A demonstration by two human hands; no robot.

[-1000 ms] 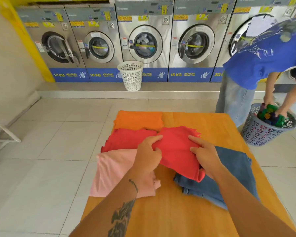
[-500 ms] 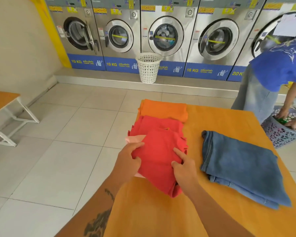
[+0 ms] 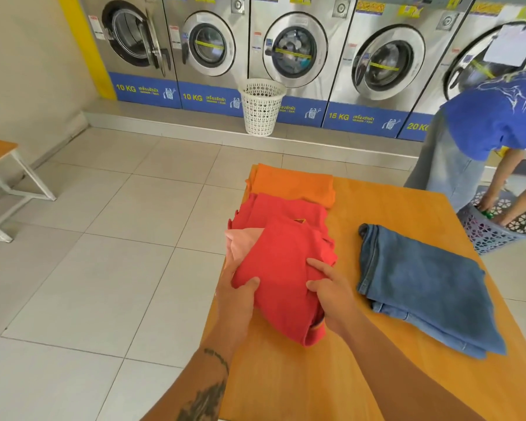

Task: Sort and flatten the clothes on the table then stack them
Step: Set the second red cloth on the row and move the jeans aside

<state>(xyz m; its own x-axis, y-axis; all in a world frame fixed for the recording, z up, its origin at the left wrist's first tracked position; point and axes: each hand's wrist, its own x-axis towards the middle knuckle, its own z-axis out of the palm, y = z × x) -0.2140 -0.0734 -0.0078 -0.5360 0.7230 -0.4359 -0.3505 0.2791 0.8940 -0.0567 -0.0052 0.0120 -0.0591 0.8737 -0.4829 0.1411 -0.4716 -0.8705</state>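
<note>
- Two hands grip one folded red garment (image 3: 281, 268) at the left edge of the orange worktop (image 3: 377, 214); its long axis runs from the near edge away toward the washing machines, tilted slightly to the right at the near end.
- Most of a pink garment (image 3: 244, 243) lies hidden under it, only a corner showing at the left; a second red piece (image 3: 281, 208) is half covered behind, and whether these touch the orange folded cloth (image 3: 292, 183) beyond cannot be told.
- Left hand (image 3: 236, 294): thumb on top of the red fabric, fingers tucked beneath its left edge, clamped on it.
- Right hand (image 3: 331, 291): fingers spread and pressed on the cloth's right side, the near corner bunched under the palm.
- Folded jeans (image 3: 422, 287) lie well apart to the right, waistband toward the far side.
- Another person (image 3: 483, 126), cut off at the frame's right, bends over a lilac basket (image 3: 486, 235) on the floor, both hands inside.
- One white basket (image 3: 261, 106) stands before the washing machines (image 3: 295, 50).
</note>
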